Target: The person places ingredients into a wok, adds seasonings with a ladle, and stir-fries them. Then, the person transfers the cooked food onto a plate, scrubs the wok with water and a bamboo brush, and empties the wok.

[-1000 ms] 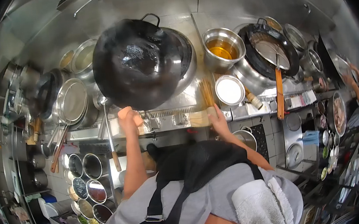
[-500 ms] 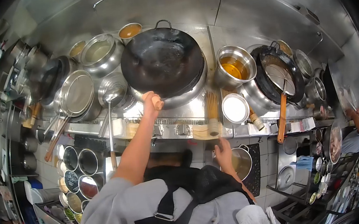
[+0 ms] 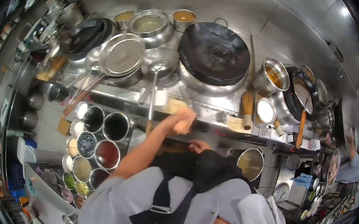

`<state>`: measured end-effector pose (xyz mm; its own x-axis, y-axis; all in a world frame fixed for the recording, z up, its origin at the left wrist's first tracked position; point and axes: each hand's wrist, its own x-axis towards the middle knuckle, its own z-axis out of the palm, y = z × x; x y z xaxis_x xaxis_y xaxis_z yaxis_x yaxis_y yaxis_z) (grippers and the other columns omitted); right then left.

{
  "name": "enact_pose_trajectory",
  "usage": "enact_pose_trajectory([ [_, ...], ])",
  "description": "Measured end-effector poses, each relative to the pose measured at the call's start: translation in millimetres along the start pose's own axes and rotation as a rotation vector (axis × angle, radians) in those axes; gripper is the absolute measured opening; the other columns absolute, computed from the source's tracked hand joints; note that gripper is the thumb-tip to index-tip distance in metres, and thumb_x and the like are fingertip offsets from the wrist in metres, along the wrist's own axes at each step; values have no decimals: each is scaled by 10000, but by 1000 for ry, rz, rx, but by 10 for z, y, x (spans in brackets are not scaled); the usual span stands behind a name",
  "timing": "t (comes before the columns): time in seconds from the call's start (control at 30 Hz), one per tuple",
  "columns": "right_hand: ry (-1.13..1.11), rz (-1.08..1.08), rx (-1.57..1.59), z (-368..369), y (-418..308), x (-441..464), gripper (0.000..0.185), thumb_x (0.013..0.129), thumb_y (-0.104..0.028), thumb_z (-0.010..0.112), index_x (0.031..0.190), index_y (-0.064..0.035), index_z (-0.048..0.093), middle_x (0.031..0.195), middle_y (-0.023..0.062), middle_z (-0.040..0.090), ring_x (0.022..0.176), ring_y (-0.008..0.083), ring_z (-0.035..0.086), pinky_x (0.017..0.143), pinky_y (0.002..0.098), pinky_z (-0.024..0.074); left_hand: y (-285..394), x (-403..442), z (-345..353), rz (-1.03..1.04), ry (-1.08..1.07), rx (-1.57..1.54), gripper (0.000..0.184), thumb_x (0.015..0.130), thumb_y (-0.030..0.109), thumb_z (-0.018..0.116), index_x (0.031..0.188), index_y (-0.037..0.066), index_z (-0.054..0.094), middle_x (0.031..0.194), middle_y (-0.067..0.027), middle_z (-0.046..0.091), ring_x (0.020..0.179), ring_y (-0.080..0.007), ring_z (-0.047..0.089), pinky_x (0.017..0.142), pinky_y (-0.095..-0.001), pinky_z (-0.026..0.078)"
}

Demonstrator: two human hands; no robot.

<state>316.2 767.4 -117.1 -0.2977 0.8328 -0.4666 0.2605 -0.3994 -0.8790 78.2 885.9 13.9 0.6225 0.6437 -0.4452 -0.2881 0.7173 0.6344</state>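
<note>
My left hand point(image 3: 183, 121) is over the stove's front edge, fingers curled in and a little blurred. Whether anything is inside it is hidden. Beside it, a folded cloth point(image 3: 176, 105) lies on the ledge. Below and to the right, close to the black apron, my right hand point(image 3: 199, 145) has loosely bent fingers, apart, with nothing visible in them. A black wok point(image 3: 215, 53) sits on the burner ahead, touched by neither hand. To the left a ladle point(image 3: 155, 77) rests in a perforated strainer point(image 3: 166, 58), its handle reaching toward my left forearm.
Round mesh strainers point(image 3: 123, 56) lie left of the wok. A bamboo brush point(image 3: 247, 107), a bowl of white contents point(image 3: 266, 110) and a pot of amber liquid point(image 3: 273, 76) are at right. Several seasoning containers point(image 3: 107, 153) stand at left. Another person point(image 3: 351, 166) works far right.
My left hand has left the wok's near rim and come back toward my body. My right hand has moved left and in toward the apron. The view has turned left.
</note>
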Motion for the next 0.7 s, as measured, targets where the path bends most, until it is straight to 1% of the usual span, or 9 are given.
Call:
enact_pose_trajectory([
  [0.07, -141, 28, 17, 398, -254, 248, 442, 1007, -257, 669, 1395, -54, 605, 1147, 116, 716, 988, 164, 686, 853, 299, 541, -199, -609, -342, 71, 110, -6, 598, 970, 458, 681, 1355, 30, 521, 1041, -168, 694, 862, -293, 725, 741, -438, 641],
  [0.13, -330, 53, 232, 783, -498, 472, 586, 1019, -324, 649, 1525, -96, 463, 1214, 114, 691, 1037, 194, 676, 899, 336, 532, -371, -1099, -763, 94, 245, -164, 554, 995, 445, 647, 1352, 38, 528, 1063, -158, 699, 892, -285, 731, 758, -432, 642],
  [0.23, -272, 222, 349, 1315, -991, 718, 798, 977, -387, 710, 1605, -108, 304, 1189, 100, 671, 968, 176, 666, 884, 320, 532, -278, -1993, -954, 323, 328, -70, 590, 988, 424, 653, 1378, 6, 503, 1097, -159, 697, 887, -280, 722, 747, -409, 631],
  [0.3, -279, 236, 396, 1532, -1041, 1006, 797, 951, -418, 735, 1556, -106, 321, 1210, 109, 644, 957, 196, 675, 890, 353, 541, -325, -2507, -1119, 416, 354, -154, 574, 970, 382, 688, 1376, 15, 514, 1130, -181, 699, 826, -251, 714, 690, -349, 610],
  [0.37, -390, 215, 655, 1645, -1281, 1167, 603, 952, -396, 736, 1397, -109, 446, 1120, 93, 641, 947, 211, 679, 857, 378, 557, -478, -2922, -1279, 544, 408, -186, 642, 949, 419, 699, 1409, 21, 491, 1156, -201, 694, 835, -243, 700, 675, -344, 595],
  [0.4, -206, 240, 616, 1700, -1655, 984, 434, 960, -288, 732, 1261, -101, 481, 974, 72, 623, 792, 198, 671, 703, 375, 573, -604, -3117, -1369, 569, 470, -245, 681, 945, 438, 693, 1437, 24, 469, 1176, -203, 688, 825, -237, 688, 666, -346, 591],
  [0.5, -51, 1, 516, 1439, -1700, 1100, 452, 933, -195, 750, 1273, -69, 481, 877, 69, 600, 634, 173, 620, 547, 342, 537, -960, -3541, -1404, 646, 585, -447, 773, 940, 495, 668, 1502, 28, 415, 1221, -197, 671, 788, -217, 651, 619, -332, 572],
  [0.57, -21, 21, 586, 1206, -2085, 1026, 429, 904, -116, 745, 1246, -49, 494, 795, 57, 580, 525, 148, 550, 462, 318, 489, -1128, -3660, -1426, 701, 610, -418, 812, 936, 533, 656, 1526, 41, 393, 1234, -191, 664, 744, -211, 631, 598, -320, 562],
  [0.7, -105, -110, 281, 249, -2796, 1743, 354, 977, -160, 611, 1310, -66, 537, 746, 75, 604, 536, 175, 602, 448, 327, 512, -1071, -3537, -1346, 760, 688, -507, 777, 944, 531, 651, 1488, 24, 427, 1166, -192, 681, 721, -213, 636, 578, -308, 565],
])
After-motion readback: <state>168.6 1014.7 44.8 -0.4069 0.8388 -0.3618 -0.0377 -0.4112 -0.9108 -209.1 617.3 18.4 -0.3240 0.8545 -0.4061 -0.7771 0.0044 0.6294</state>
